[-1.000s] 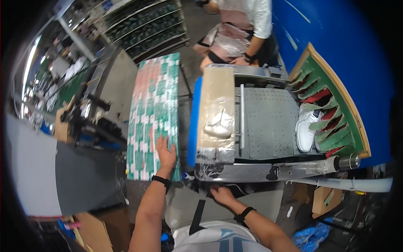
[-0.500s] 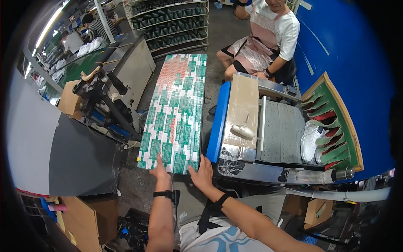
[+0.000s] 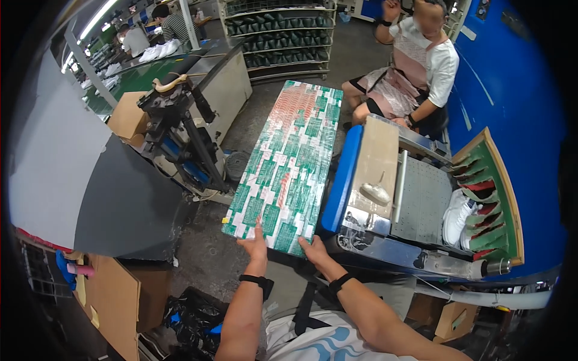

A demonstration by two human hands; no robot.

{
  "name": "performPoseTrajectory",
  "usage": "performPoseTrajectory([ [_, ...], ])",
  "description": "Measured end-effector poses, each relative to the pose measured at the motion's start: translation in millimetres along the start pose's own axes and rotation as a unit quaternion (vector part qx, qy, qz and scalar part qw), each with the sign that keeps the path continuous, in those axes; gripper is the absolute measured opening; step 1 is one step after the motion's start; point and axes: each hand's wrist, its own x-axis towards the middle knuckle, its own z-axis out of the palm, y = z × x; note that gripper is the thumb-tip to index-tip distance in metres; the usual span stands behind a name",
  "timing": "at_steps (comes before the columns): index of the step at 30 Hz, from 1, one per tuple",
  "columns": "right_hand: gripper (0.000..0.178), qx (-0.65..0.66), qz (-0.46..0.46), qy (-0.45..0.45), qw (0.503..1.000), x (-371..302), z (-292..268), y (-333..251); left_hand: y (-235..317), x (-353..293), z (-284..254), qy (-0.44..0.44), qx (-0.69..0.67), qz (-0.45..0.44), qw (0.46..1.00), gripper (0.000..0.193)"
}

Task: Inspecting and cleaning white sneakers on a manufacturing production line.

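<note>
A long tabletop (image 3: pixel 283 174), wrapped in green, white and red printed tape under a shiny film, lies in front of me. My left hand (image 3: pixel 255 245) holds its near edge, thumb on top and the other fingers partly hidden below. At the near right corner my right hand (image 3: pixel 314 249) grips the same edge, its thumb on the upper face. Nothing lies on the tabletop. Close by on the right stands a machine with a blue side panel (image 3: pixel 343 180), a brown board (image 3: pixel 379 150) and a small pale, blurred item (image 3: pixel 376 192) on that board.
White shoes (image 3: pixel 457 216) sit by a green-lined rack (image 3: pixel 506 204) on the machine's right. A seated person (image 3: pixel 421 72) is beyond it. To the left stands a black press (image 3: pixel 180 126). Shelves of dark shoe lasts (image 3: pixel 280 39) are at the back. A black bag (image 3: pixel 195 313) lies low left.
The whole scene has shifted right in the picture, and the tabletop leans more to the right. Both hands stay at its near edge; the right hand's fingers are more curled round the corner.
</note>
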Motion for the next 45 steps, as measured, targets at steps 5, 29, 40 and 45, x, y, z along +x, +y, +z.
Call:
performPoseTrajectory([
  [5,0.062,0.004,0.008,-0.012,1.000,-25.0,11.3,6.2,21.8,-9.9,-24.0,-0.088,-0.072,-0.009,0.993,0.067],
  [29,0.034,-0.201,-0.680,0.253,0.658,-303.6,-250.3,-274.7,-11.1,55.7,-53.7,-0.104,0.054,0.087,0.989,0.055],
  [40,0.113,-0.444,-0.854,0.212,0.171,-428.0,-410.9,-393.6,-30.1,15.0,-118.1,-0.419,-0.087,-0.087,0.900,0.079],
  [45,0.112,-0.467,-0.809,0.356,0.016,-474.0,-447.2,-438.6,-31.9,-20.1,-106.3,-0.270,0.164,-0.203,0.927,0.089],
])
